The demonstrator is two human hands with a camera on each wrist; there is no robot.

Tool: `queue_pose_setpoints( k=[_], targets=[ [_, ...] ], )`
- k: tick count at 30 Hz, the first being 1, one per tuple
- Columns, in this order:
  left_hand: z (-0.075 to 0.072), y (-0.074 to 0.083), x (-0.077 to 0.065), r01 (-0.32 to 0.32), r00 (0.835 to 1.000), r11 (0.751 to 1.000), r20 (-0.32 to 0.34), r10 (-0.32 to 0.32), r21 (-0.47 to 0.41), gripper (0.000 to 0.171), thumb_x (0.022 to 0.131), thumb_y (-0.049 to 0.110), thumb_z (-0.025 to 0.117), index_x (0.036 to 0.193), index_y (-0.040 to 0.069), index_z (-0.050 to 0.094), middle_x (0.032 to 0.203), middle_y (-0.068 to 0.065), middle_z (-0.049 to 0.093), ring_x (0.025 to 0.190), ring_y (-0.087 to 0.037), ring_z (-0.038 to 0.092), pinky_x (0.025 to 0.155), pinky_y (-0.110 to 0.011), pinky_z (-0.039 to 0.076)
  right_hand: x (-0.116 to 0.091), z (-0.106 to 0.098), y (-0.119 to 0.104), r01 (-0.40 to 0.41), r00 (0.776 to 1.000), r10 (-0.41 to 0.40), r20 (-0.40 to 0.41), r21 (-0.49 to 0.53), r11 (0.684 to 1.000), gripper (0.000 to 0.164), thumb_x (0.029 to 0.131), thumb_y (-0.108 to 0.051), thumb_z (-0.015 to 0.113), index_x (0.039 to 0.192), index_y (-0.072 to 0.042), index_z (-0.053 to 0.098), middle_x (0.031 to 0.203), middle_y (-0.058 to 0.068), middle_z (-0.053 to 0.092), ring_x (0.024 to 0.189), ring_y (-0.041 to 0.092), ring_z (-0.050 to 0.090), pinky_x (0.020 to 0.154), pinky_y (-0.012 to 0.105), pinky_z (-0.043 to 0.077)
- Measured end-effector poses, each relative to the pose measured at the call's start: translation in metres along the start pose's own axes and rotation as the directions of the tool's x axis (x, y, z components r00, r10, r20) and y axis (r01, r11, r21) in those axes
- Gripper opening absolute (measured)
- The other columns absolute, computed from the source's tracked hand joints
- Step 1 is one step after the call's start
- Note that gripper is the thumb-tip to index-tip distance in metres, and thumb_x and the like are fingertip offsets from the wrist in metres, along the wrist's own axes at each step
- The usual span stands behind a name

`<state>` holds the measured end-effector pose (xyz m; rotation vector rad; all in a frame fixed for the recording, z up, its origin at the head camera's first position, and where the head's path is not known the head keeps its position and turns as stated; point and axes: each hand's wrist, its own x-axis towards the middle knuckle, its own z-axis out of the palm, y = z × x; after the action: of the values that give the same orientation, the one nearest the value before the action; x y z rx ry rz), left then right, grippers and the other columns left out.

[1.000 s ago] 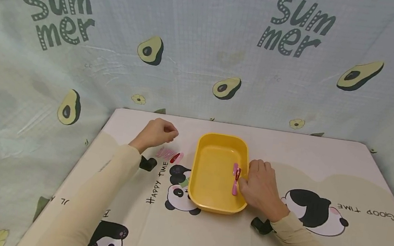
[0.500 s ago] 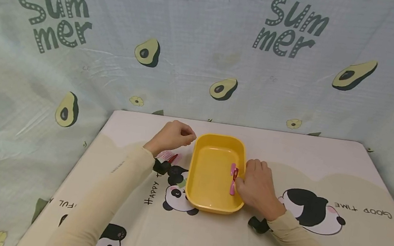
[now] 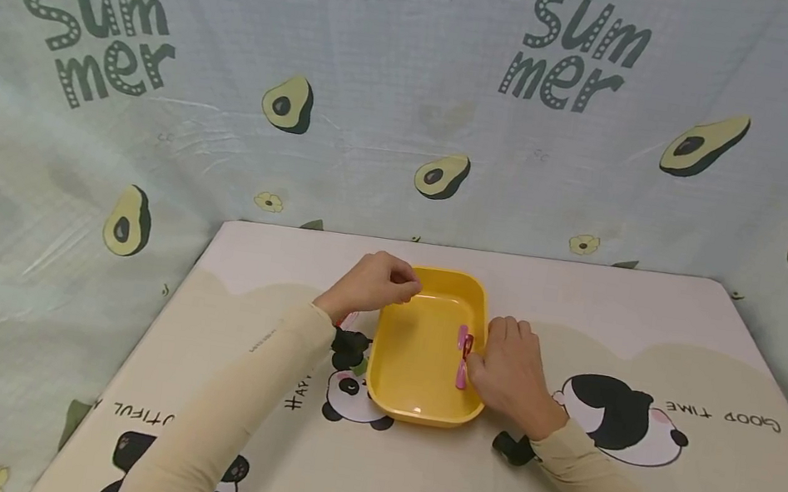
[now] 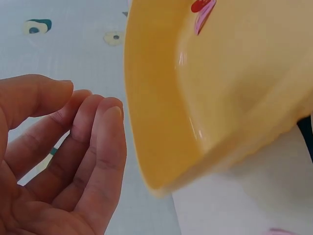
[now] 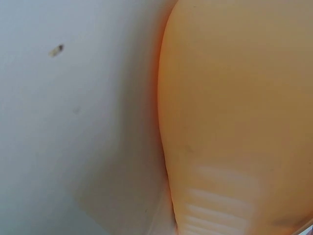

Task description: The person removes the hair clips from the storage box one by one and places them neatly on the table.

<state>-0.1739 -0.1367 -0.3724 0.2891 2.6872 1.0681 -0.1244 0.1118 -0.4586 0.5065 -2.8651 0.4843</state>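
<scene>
In the head view a yellow plastic tray [image 3: 380, 400] stands on the table. Several hair clips, among them a pink clip [image 3: 461, 375] and a red clip [image 3: 467, 345], lie inside along its right side. My right hand [image 3: 515, 376] grips the tray's right rim, thumb on the inner side. Over the far left corner hovers my left hand [image 3: 381, 282]. Seen in the left wrist view, its fingers [image 4: 110, 147] curve loosely beside the tray, and nothing shows between thumb and fingers. Behind the left wrist, a sliver of more pink and red clips [image 3: 348, 321] shows.
A panda-print cloth [image 3: 421, 485] covers the table. Behind it hangs an avocado-print curtain [image 3: 368, 108]. A smooth orange surface [image 5: 244, 98] fills much of the right wrist view, too close to identify surely.
My left hand has moved right, from above the clips beside the tray to the tray's far left corner. My right hand stays on the tray's rim.
</scene>
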Motion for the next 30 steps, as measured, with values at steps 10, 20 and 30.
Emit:
queue_pose_setpoints(
  k=[10, 20, 30],
  targets=[
    [0.022, 0.009, 0.004, -0.059, 0.997, 0.998, 0.051, 0.058, 0.022, 0.021, 0.1, 0.027, 0.068, 0.109, 0.011, 0.078, 0.1, -0.005, 0.076, 0.088, -0.017, 0.068, 0.085, -0.03, 0.06, 0.001, -0.001, -0.001, -0.007, 1.0, 0.008, 0.027, -0.006, 1.0, 0.032, 0.088, -0.024, 0.06, 0.104, 0.003, 0.054, 0.086, 0.011, 0.045, 0.087, 0.028, 0.04, 0.078, 0.039, 0.03],
    [0.04, 0.016, 0.008, -0.089, 0.99, 0.996, 0.108, 0.091, -0.023, 0.017, 0.098, 0.022, 0.07, 0.104, 0.009, 0.079, 0.094, -0.007, 0.076, 0.081, -0.014, 0.063, 0.074, -0.022, 0.053, 0.001, 0.001, 0.001, 0.005, 1.0, -0.005, 0.005, -0.003, 1.0, 0.03, 0.088, -0.024, 0.061, 0.101, 0.002, 0.054, 0.084, 0.01, 0.044, 0.085, 0.028, 0.04, 0.076, 0.038, 0.029],
    [0.061, 0.015, 0.013, -0.115, 0.981, 0.993, 0.157, 0.111, 0.013, 0.017, 0.098, 0.022, 0.071, 0.106, 0.01, 0.08, 0.096, -0.004, 0.076, 0.082, -0.013, 0.059, 0.072, -0.019, 0.048, 0.0, 0.001, 0.003, 0.014, 1.0, -0.014, -0.005, 0.007, 1.0, 0.032, 0.087, -0.025, 0.062, 0.102, 0.002, 0.055, 0.085, 0.01, 0.046, 0.086, 0.028, 0.041, 0.075, 0.037, 0.029]
  ],
)
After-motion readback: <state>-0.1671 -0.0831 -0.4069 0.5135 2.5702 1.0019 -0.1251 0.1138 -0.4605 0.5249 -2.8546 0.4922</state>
